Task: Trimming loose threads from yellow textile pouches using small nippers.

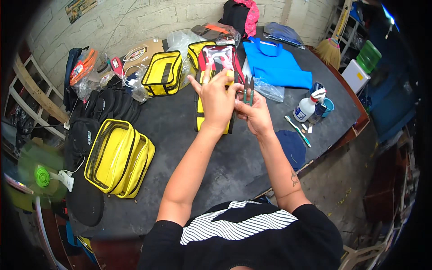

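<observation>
Up close, right hand point(257, 113) pinches slim metal snips point(248, 88)

Painted brick wall point(148, 18), dark table point(180, 135), concrete floor point(342, 198).

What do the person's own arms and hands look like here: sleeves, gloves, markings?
Both forearms are bare, and the left hand and right hand wear no gloves. Short black sleeves end near the upper arms. A small dark tattoo marks the right forearm.

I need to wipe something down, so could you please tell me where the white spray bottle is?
In the head view the white spray bottle stands on the right side of the dark table, beside a blue cup and below the blue bag.
</observation>
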`<act>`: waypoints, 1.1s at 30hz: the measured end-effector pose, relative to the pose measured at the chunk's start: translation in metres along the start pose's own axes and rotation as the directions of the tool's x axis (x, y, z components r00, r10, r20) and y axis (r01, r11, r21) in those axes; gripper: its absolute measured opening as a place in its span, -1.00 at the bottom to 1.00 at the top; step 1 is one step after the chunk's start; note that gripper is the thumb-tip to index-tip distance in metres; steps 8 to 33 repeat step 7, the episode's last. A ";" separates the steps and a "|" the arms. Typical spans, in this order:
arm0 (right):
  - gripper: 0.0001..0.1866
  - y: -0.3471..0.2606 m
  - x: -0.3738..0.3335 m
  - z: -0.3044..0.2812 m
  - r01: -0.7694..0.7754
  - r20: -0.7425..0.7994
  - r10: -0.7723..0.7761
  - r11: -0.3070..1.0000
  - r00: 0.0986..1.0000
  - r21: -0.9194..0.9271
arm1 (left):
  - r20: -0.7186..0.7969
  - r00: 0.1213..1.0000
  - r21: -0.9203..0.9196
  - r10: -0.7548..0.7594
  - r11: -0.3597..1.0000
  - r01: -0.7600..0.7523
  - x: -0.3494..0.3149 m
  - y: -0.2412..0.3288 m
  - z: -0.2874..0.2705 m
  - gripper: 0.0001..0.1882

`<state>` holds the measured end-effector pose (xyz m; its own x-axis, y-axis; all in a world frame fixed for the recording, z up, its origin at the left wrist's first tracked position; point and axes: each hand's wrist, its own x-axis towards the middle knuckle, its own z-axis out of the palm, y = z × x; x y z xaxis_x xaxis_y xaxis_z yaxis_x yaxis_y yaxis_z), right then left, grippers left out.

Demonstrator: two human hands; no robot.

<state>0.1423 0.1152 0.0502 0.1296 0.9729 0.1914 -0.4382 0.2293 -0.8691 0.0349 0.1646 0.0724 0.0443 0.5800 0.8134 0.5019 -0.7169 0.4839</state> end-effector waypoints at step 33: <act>-0.92 0.010 0.006 -0.003 -0.025 -0.047 0.017 0.984 0.999 -0.179 | 0.102 0.993 0.014 -0.053 0.999 0.051 0.001 -0.012 0.015 -0.86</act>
